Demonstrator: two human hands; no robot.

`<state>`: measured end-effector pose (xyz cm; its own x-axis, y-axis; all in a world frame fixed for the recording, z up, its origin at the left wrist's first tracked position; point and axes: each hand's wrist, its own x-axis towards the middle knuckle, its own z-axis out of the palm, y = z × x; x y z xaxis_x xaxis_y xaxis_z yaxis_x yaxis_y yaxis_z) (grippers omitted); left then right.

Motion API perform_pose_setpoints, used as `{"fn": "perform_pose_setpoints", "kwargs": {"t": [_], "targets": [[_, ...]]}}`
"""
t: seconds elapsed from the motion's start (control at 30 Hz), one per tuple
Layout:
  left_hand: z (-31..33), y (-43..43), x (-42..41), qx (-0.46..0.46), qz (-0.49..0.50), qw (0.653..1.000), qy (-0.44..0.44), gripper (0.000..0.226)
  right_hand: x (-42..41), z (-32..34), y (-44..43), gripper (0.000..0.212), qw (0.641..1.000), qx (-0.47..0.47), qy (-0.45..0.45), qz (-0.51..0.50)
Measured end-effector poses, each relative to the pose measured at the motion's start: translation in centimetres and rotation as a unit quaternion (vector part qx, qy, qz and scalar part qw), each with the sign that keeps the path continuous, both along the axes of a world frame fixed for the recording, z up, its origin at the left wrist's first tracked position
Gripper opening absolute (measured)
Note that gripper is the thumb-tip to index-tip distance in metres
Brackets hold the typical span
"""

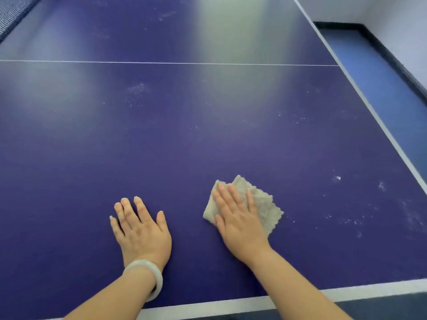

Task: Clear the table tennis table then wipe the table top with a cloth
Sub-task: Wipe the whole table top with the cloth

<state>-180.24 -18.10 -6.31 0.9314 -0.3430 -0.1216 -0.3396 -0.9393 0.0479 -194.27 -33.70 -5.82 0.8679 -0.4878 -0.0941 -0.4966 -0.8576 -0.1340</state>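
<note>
Clearing looks done, nothing sits on the table (208, 135). Left hand (141, 229) lies flat and empty on it, right hand (238, 218) presses the cloth (265, 206) down near the front edge. Dusty specks (353, 221) further right, so wiping's barely underway I'd say.

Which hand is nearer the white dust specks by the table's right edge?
Right. The right hand, pressing the cloth, lies left of the specks; the left hand rests farther left.

Part of cloth (263, 205) beneath right hand (240, 219); net (10, 13) mostly beyond top-left edge.
</note>
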Motion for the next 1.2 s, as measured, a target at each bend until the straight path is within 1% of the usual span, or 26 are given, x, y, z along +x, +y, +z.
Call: {"fn": "perform_pose_setpoints", "kwargs": {"t": [0.07,0.13,0.2,0.23,0.27,0.33,0.4,0.47,0.5,0.53,0.57,0.6,0.67,0.7,0.73,0.8,0.83,0.87,0.9,0.93,0.97,1.0,1.03,1.1,1.17,1.2], "targets": [[-0.1,0.0,0.0,0.004,-0.002,1.000,-0.001,0.071,-0.5,0.1,-4.7,0.059,0.989,-0.002,0.033,-0.141],[-0.2,0.1,0.0,0.012,-0.003,1.000,-0.006,0.072,-1.2,0.1,-6.5,0.059,0.966,0.002,0.037,-0.256],[-0.3,0.1,0.1,0.016,-0.002,1.000,-0.012,0.075,-1.0,-0.3,-4.6,0.059,0.957,-0.003,0.024,-0.289],[-0.3,0.1,0.1,0.016,-0.003,1.000,-0.013,0.077,-0.6,-0.4,-2.6,0.059,0.962,-0.018,0.017,-0.272],[-0.4,0.1,0.1,0.015,-0.003,1.000,-0.013,0.078,0.1,-0.5,-0.5,0.058,0.973,-0.030,0.009,-0.229],[-0.4,0.1,0.1,0.013,-0.001,1.000,-0.013,0.078,2.0,-0.8,2.6,0.060,0.996,-0.019,-0.013,-0.089],[-0.5,0.0,0.1,0.018,0.000,1.000,-0.011,0.078,4.4,-0.5,2.8,0.061,0.998,0.012,-0.012,0.052],[-0.5,0.0,0.1,0.019,0.001,1.000,-0.012,0.079,6.1,-0.4,-0.1,0.060,0.994,0.029,0.004,0.104],[-0.5,0.1,0.1,0.019,0.002,1.000,-0.011,0.079,6.6,-0.5,-2.3,0.060,0.995,0.015,0.018,0.098],[-0.6,0.1,0.2,0.019,0.002,1.000,-0.010,0.079,6.8,-0.7,-4.7,0.060,0.997,-0.001,0.032,0.064],[-0.6,0.2,0.2,0.019,0.001,1.000,-0.010,0.079,6.4,-0.7,-7.3,0.060,0.999,-0.008,0.040,0.000],[-0.6,0.2,0.2,0.019,0.000,1.000,-0.010,0.079,5.4,-0.5,-9.6,0.059,0.996,-0.002,0.039,-0.085],[-0.6,0.2,0.2,0.020,-0.002,1.000,-0.008,0.079,2.4,-0.1,-12.9,0.059,0.968,0.012,0.013,-0.252],[-0.6,0.2,0.2,0.020,-0.002,1.000,-0.008,0.079,1.2,0.0,-13.4,0.059,0.951,0.012,0.005,-0.309],[-0.5,0.1,0.2,0.020,-0.002,1.000,-0.007,0.079,0.5,0.0,-13.2,0.059,0.938,0.010,0.005,-0.347],[-0.4,0.2,0.1,0.023,-0.003,1.000,-0.006,0.078,1.5,-0.3,-11.0,0.060,0.925,0.005,0.004,-0.381],[-0.4,0.2,0.1,0.022,-0.003,1.000,-0.007,0.078,2.9,-0.4,-9.5,0.060,0.928,0.005,0.003,-0.372],[-0.4,0.2,0.1,0.021,-0.003,1.000,-0.009,0.078,4.6,-0.5,-7.9,0.060,0.942,0.003,0.005,-0.337],[-0.4,0.1,0.1,0.020,-0.002,1.000,-0.009,0.079,6.5,-0.7,-6.2,0.061,0.964,-0.002,0.007,-0.268],[-0.4,0.1,0.1,0.018,-0.001,1.000,-0.010,0.079,8.4,-0.9,-4.4,0.061,0.985,-0.007,0.004,-0.172],[-0.4,0.1,0.1,0.017,0.001,1.000,-0.011,0.079,10.3,-1.0,-2.7,0.060,0.998,-0.006,-0.002,-0.066],[-0.4,0.0,0.1,0.016,0.003,1.000,-0.011,0.079,11.8,-1.0,-1.4,0.059,1.000,0.002,-0.004,0.020],[-0.4,0.0,0.1,0.015,0.005,1.000,-0.012,0.078,13.0,-0.9,-0.6,0.058,0.997,0.015,-0.005,0.076],[-0.4,0.0,0.1,0.013,0.008,1.000,-0.015,0.074,14.9,-0.6,-1.0,0.057,0.993,0.038,0.001,0.116],[-0.6,0.0,0.1,0.010,0.008,1.000,-0.016,0.072,15.8,-0.4,-2.8,0.056,0.993,0.041,0.003,0.114],[-0.6,0.0,0.2,0.010,0.007,1.000,-0.017,0.072,15.8,-0.3,-4.2,0.056,0.995,0.042,0.003,0.095]]}}
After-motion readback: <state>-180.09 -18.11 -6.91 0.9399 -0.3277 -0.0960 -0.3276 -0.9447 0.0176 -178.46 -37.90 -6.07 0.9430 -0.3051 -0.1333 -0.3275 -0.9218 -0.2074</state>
